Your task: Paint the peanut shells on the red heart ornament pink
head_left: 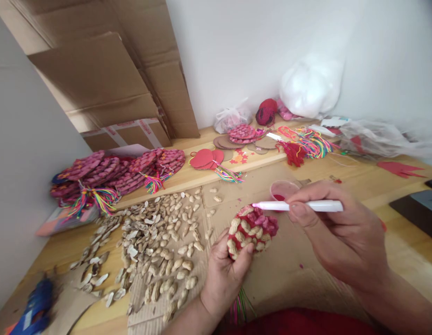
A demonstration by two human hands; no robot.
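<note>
My left hand grips the lower edge of a red disc covered with peanut shells, thumb on its face. Shells on its upper right are coloured pink; the others are plain tan. A bundle of multicoloured strings hangs below that hand. In my right hand a white brush pen lies pinched between thumb and fingers, nearly level. Its pink tip touches, or is very close to, a shell at the disc's top edge. Behind the pen sits a small clear cup with dark pink liquid, partly hidden.
Loose peanut shells spread over cardboard on the left. Stacked pink peanut discs with tassels stand behind them. A raised wooden ledge bears red discs, yarn and tassels. A blue glue gun lies front left.
</note>
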